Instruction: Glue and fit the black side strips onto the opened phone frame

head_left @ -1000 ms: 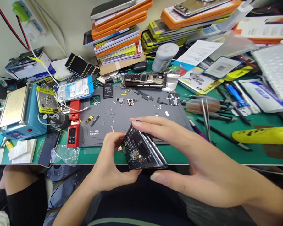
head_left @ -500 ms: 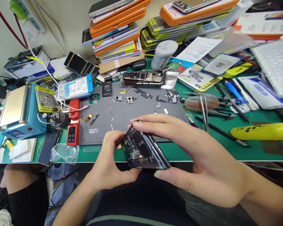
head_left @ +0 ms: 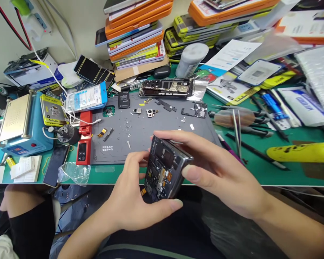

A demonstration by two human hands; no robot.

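Between my hands an opened phone (head_left: 162,169) is held up in front of the table's near edge, tilted, its circuit boards and orange flex connectors exposed. My left hand (head_left: 135,196) grips its left side and lower edge, thumb along the bottom. My right hand (head_left: 216,169) holds the upper and right edges, with the thumb on the near right corner. Beyond them lies a grey work mat (head_left: 110,118) with tiny screws, camera modules (head_left: 150,113), a battery (head_left: 124,100) and a flex cable (head_left: 102,132). The fingers behind the phone are partly hidden.
Another opened phone (head_left: 166,88) lies at the mat's back edge. Left stand a red device (head_left: 83,144) and a blue heating plate machine (head_left: 18,126). Tweezers (head_left: 237,135), screwdrivers (head_left: 237,118) and a yellow tool (head_left: 299,152) lie right. Stacked orange boxes (head_left: 137,27) rise behind. Someone's knee (head_left: 24,198) shows lower left.
The phone has turned in my hands, so its open inside now faces me more and stands steeper. My right thumb has moved up onto its corner; the left thumb reaches further along its lower edge.
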